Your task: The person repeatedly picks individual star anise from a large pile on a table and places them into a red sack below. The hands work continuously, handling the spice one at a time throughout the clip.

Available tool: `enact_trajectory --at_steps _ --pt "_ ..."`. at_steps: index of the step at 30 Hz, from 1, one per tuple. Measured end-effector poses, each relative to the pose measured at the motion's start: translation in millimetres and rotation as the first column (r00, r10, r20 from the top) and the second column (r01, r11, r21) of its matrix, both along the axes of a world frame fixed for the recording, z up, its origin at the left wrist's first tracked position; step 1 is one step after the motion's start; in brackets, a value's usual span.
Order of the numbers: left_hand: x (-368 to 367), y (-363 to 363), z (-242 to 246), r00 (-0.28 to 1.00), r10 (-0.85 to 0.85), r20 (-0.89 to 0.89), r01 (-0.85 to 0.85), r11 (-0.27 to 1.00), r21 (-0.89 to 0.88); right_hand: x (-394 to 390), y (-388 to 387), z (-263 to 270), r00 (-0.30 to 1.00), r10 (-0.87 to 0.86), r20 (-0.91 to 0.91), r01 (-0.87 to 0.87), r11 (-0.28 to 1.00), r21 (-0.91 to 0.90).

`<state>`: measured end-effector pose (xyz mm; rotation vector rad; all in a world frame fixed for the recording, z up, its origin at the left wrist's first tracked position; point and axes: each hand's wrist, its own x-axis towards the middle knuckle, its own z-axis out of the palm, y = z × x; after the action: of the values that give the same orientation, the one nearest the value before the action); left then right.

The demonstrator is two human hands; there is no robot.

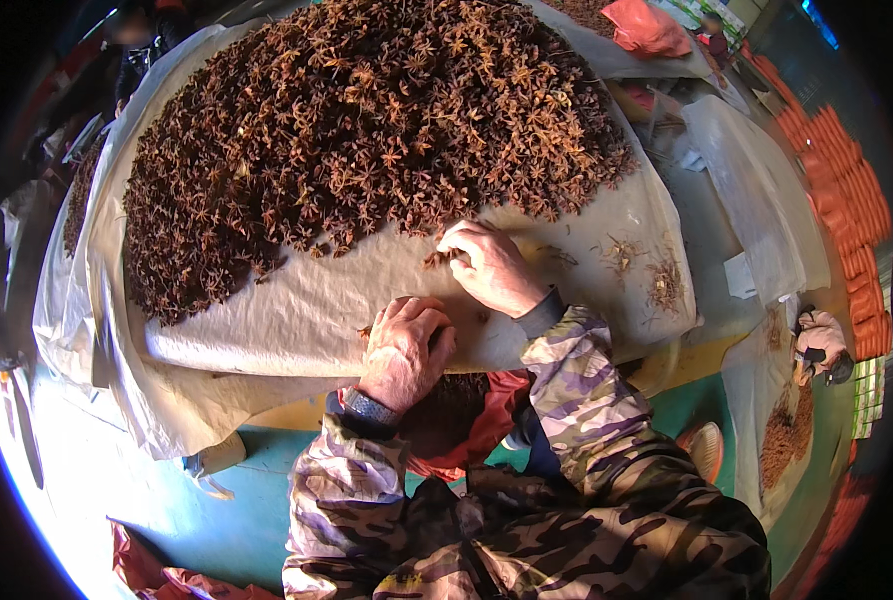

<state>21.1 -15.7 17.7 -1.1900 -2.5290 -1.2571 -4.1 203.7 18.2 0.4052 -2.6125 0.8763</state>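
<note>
A large heap of dried star anise [371, 120] covers the far part of a table spread with a pale cloth sheet [296, 315]. My right hand [487, 270] is at the heap's near edge, thumb and fingers curled around a few star anise pods [439, 259]. Nearer the table's front edge, my left hand [407, 349] rests back up over the sheet, fingers bent. A bit of star anise [364, 331] shows beside its fingers; the palm side is hidden. Below the table edge, between my forearms, a red bag [491, 420] stands open with dark contents.
Small piles of stems and debris [665, 285] lie on the sheet at right. Stacked orange sacks [844, 195] line the right side. A person [821, 341] bends beside star anise on a floor sheet [743, 420]. Another person [142, 56] stands at far left. A bucket [221, 454] sits below the table.
</note>
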Motion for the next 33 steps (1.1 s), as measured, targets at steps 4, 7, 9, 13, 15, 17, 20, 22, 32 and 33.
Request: enact_trajectory --at_steps 4,7,9,13,15,17,20,22,32,33 --pt "8 -4 0 1.0 0.012 0.01 -0.012 1.0 0.002 10 3 13 0.989 -0.057 0.138 0.07 0.993 -0.092" --pt "14 -7 4 1.0 0.004 -0.009 -0.003 0.999 0.044 10 3 12 0.979 -0.038 0.202 0.071 0.985 -0.158" --pt "16 -10 3 1.0 0.0 -0.028 0.002 0.997 0.072 10 -1 8 0.979 -0.001 0.205 0.036 0.986 -0.164" --pt "22 -15 6 1.0 0.01 0.011 -0.011 0.995 0.095 1 -2 7 0.982 -0.067 0.175 0.092 0.986 -0.139" --pt "24 -16 10 0.999 0.026 0.026 -0.03 0.991 0.134 -2 -2 3 0.988 -0.119 -0.093 0.12 0.993 0.002" --pt "25 -18 12 0.997 0.071 0.034 -0.075 0.985 0.153 -2 -2 1 0.986 -0.126 -0.106 0.132 0.99 0.044" --pt "23 -23 8 0.986 0.153 0.071 -0.163 0.972 0.171 -3 10 2 0.989 -0.148 0.009 0.148 0.983 -0.111" --pt "27 -44 12 0.968 0.223 0.116 -0.237 0.963 0.125 -8 8 4 0.985 -0.156 -0.066 0.15 0.984 -0.095" --pt "-5 -8 16 0.949 0.254 0.188 -0.265 0.964 0.034 18 10 7 0.994 -0.062 0.093 0.055 0.995 0.083" --pt "-5 -5 14 0.948 0.25 0.198 -0.263 0.964 0.042 16 8 4 0.994 -0.066 0.086 0.058 0.994 0.095"
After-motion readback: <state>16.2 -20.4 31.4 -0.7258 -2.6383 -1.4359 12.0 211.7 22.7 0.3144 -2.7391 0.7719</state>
